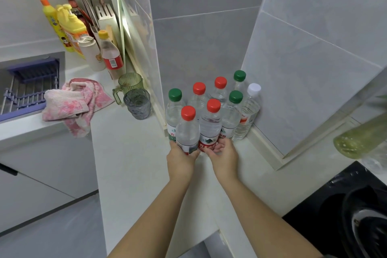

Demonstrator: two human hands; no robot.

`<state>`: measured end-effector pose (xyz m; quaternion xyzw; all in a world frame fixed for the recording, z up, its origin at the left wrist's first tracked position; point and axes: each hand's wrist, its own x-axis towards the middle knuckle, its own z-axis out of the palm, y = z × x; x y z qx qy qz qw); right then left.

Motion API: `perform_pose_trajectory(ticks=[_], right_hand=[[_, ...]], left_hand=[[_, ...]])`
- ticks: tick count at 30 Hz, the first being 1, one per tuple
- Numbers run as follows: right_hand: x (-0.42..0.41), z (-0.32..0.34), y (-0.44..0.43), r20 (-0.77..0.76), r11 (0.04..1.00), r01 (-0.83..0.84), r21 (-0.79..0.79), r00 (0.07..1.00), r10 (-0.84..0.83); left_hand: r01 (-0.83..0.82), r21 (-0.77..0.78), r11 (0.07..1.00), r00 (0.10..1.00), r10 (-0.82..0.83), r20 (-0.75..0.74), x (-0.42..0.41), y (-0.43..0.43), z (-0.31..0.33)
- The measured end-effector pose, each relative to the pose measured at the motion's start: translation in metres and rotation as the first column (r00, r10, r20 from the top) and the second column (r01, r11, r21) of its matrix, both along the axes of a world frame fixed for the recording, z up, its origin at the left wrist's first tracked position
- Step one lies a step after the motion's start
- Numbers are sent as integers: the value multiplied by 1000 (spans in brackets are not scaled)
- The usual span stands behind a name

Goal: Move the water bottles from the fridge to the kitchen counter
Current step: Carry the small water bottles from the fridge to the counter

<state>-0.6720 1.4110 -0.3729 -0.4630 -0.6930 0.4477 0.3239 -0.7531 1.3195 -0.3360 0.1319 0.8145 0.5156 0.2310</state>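
Note:
Several clear water bottles stand in a cluster in the corner of the white kitchen counter. Their caps are red, green and one white. My left hand grips the base of the front left red-capped bottle. My right hand grips the base of the red-capped bottle beside it. Both bottles stand upright at the front of the cluster, touching each other. Behind them are green-capped bottles and the white-capped bottle against the tiled wall.
Two glass cups stand left of the cluster, by a pink towel. Detergent bottles and a utensil holder are at the back left, above the sink rack. A black stove with a pan lies at the right.

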Motion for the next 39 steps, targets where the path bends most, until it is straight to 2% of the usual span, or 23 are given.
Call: perform_pose_trajectory(ticks=[5, 9, 13, 16, 23, 27, 28, 31, 34, 36, 39], right_hand=[[-1, 2, 0, -32, 999, -3, -38, 999, 2], [8, 7, -5, -105, 984, 75, -163, 990, -93], [5, 7, -13, -234, 920, 280, -276, 908, -347], [-7, 4, -20, -254, 901, 289, -324, 891, -377], [-32, 4, -6, -347, 865, 383, -323, 803, -485], [-50, 2, 2, -457, 827, 419, -374, 693, -558], [-53, 4, 2, -485, 825, 419, -381, 669, -563], [-66, 2, 2, -503, 811, 461, -359, 637, -584], [-78, -5, 2, -516, 790, 502, -353, 600, -612], [-81, -9, 5, -527, 784, 502, -366, 582, -619], [-84, -15, 10, -536, 781, 490, -388, 570, -623]], left_hand=[[38, -15, 999, 999, -37, 38, -4, -5, -3], [144, 93, 985, 988, -148, 41, -10, -19, 0], [233, 179, 956, 972, -233, -21, -12, -36, -7], [242, 220, 945, 970, -237, -50, -18, -37, -15], [344, 323, 882, 939, -319, -129, -35, -29, -22], [412, 404, 817, 909, -399, -119, -40, -35, -30], [366, 418, 832, 927, -366, -84, -39, -37, -30], [77, 494, 866, 986, -138, 89, -37, -17, -33], [-136, 587, 798, 977, 7, 215, -33, 16, -24], [-243, 579, 778, 951, 73, 301, -32, 28, -27], [-307, 526, 793, 925, 118, 362, -36, 33, -38]])
